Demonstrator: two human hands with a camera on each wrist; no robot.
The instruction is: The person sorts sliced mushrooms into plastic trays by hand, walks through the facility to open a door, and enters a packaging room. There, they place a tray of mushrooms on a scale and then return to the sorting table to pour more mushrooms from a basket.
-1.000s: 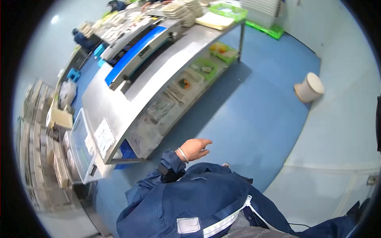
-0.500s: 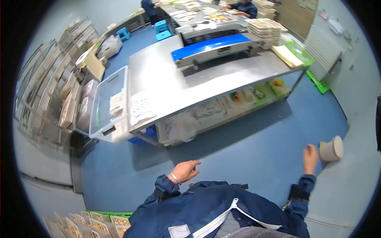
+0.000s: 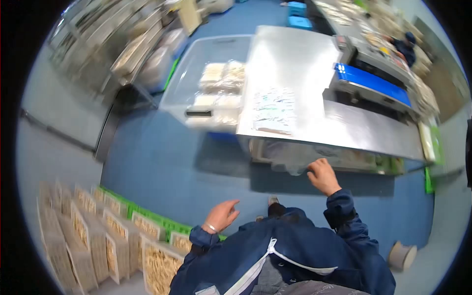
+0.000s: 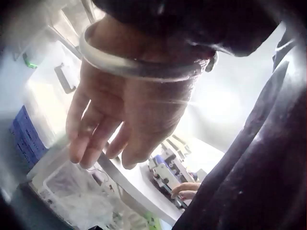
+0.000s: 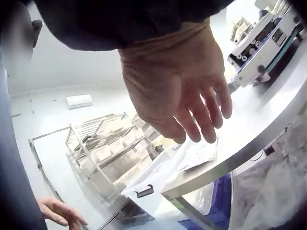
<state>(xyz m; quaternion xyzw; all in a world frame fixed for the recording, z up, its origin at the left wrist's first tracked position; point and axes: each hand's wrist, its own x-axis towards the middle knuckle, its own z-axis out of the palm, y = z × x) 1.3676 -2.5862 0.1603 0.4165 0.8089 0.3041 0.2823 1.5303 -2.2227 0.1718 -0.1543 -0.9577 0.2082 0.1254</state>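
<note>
In the head view the left hand (image 3: 221, 215), with a bracelet at its wrist, hangs in front of the body above the blue floor, holding nothing. Its fingers look relaxed in the left wrist view, where the palm (image 4: 129, 105) shows. The right hand (image 3: 324, 177) is farther forward, near the front edge of the steel table (image 3: 290, 59). Loosely bent, empty fingers show on the right hand (image 5: 177, 86) in the right wrist view. On the table's near left corner lies a patch of printed sheets (image 3: 273, 110).
Left of the table stands a clear tub (image 3: 184, 64) holding white packs (image 3: 213, 73). Tall trays of pale food pieces (image 3: 160, 268) stand at the lower left. A blue conveyor belt (image 3: 373, 84) is on the table, metal racks (image 3: 93, 39) at the upper left, a round bin (image 3: 402, 256) at lower right.
The view has swung left, bringing the tub and trays closer to the middle. The right hand has moved inward and forward from the right side. The left hand stays in front of the body.
</note>
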